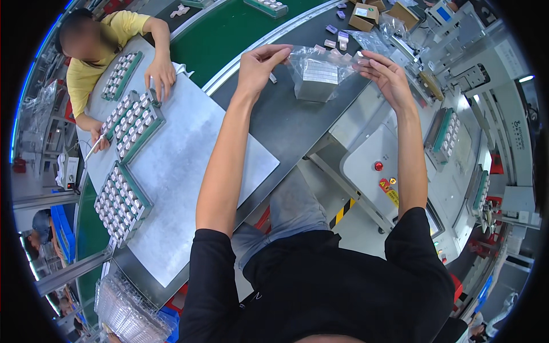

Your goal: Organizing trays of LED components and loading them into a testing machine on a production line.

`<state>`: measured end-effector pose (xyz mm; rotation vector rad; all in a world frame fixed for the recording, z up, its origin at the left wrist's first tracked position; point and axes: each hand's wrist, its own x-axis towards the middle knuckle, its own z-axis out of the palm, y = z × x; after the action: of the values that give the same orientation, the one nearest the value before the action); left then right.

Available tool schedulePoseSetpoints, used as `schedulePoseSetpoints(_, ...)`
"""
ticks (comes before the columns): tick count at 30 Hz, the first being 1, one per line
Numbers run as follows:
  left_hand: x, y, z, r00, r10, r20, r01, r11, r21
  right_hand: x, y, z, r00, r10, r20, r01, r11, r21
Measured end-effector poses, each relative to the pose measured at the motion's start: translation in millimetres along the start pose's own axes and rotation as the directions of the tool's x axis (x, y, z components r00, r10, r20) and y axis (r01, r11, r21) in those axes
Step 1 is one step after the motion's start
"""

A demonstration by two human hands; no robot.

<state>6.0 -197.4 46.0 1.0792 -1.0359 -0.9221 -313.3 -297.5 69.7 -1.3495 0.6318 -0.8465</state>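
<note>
Both hands are raised over the dark worktop, pinching a clear plastic bag (298, 67) by its upper edge. My left hand (255, 67) grips the left side of the bag between thumb and fingers. At the opposite side, my right hand (390, 81) is closed on the bag's edge, fingers partly curled. Within or behind the clear film stands a grey-white block (318, 86) with fine lines across its upper part, like a stack of thin pieces. Whether the block is fully inside the bag I cannot tell.
A co-worker in a yellow top (94, 74) works at the left beside green trays of white parts (137, 128). Another filled tray (120, 203) lies nearer. Small purple and pink pieces (331, 28) and cardboard boxes (363, 17) are beyond the bag. A machine with a red button (378, 166) stands right.
</note>
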Motion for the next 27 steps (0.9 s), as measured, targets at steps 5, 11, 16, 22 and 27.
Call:
schedulePoseSetpoints(5, 5.4, -3.4, 4.2, 0.994, 0.096, -0.047, -0.093, 0.994, 0.059, 2.9, 0.7, 5.8, 0.997, -0.067, -0.049, 0.050, 0.955, -0.293)
schedulePoseSetpoints(11, -18.3, -0.5, 11.7, 0.835, 0.513, -0.200, -0.355, 0.779, 0.517, 5.5, -0.9, 38.4, 0.932, -0.356, -0.067, 0.201, 0.662, -0.722)
schedulePoseSetpoints(16, -22.7, -9.1, 18.6, 0.765, 0.610, -0.207, -0.412, 0.710, 0.571, 9.5, 12.5, 25.8, 0.881, -0.465, -0.094, 0.265, 0.647, -0.715)
schedulePoseSetpoints(22, -64.5, 13.1, 11.1, 0.840, 0.438, -0.321, -0.300, 0.867, 0.398, 13.8, 21.3, -3.7, 0.949, -0.314, -0.031, 0.222, 0.734, -0.642)
schedulePoseSetpoints(27, -176.7, 39.4, -28.0, 0.893, 0.213, -0.396, -0.130, 0.965, 0.227, -3.8, -17.3, 74.6, 0.909, -0.416, 0.016, 0.110, 0.203, -0.973)
